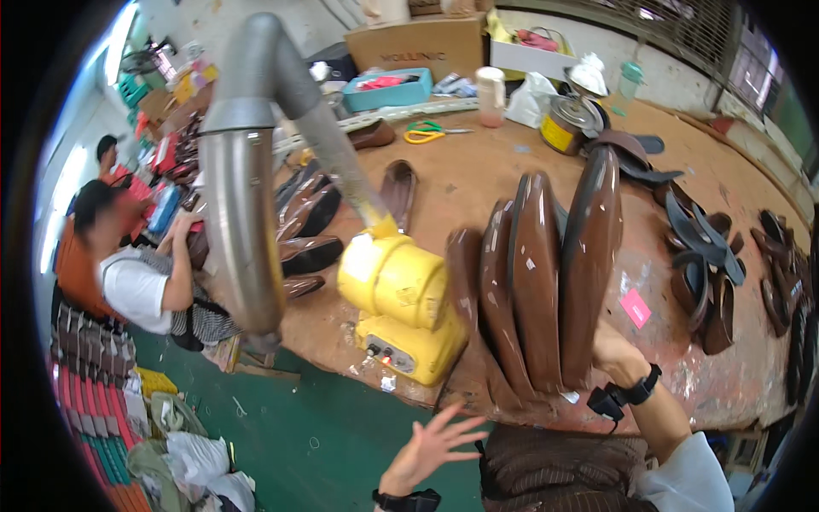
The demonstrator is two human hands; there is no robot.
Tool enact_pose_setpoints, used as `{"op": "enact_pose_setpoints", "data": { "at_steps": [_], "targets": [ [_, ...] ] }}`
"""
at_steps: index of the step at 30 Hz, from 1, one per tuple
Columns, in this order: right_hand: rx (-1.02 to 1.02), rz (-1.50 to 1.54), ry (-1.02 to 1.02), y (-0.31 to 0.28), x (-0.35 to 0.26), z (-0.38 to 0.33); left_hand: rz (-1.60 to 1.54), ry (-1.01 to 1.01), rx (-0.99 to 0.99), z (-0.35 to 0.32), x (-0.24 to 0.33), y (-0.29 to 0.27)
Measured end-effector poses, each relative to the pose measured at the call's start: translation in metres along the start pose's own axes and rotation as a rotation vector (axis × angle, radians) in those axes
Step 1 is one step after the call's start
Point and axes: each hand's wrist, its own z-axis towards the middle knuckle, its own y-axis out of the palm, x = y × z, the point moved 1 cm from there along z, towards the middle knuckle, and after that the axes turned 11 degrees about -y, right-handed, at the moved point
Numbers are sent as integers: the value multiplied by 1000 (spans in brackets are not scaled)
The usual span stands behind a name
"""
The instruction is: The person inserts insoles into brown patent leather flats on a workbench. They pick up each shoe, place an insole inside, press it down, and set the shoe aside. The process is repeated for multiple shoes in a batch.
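Note:
Several glossy brown shoe soles (535, 286) stand on end in a fanned row near the table's front edge. At the row's right end is a taller brown sole (590, 264), leaning slightly right. My right hand (607, 350) is against the lower right side of that sole; its fingers are hidden behind it, so a grip cannot be made out. Low in front of the table, my left hand (435, 448) is open with fingers spread and nothing in it. Just left of the row sits a yellow blower-like machine (397, 299).
A large metal duct (247, 213) hangs over the left side. Dark shoe soles (704, 247) lie in piles at right, and more brown soles (311, 213) lie beyond the machine. Scissors (431, 132), a tin (565, 128) and a pink card (636, 308) lie about. Another person (136, 282) sits at left.

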Motion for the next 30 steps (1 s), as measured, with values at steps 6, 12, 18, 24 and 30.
{"op": "enact_pose_setpoints", "data": {
  "at_steps": [6, 12, 18, 24, 30],
  "targets": [
    [-1024, -323, -380, 62, -1, 6, -645, -125, -361, 30, -28, 7],
    [-1414, -869, -595, 139, -22, -9, -664, 271, -124, -17, -44, 3],
    [-817, -154, -398, 142, 21, -31, -703, 664, 30, -65, -39, -11],
    [-531, 285, 856, 128, 37, -44, -253, 671, 609, -78, -18, -19],
    [-651, 69, 614, 132, 73, -12, 162, 837, 690, -70, 35, 6]
  ]
}}
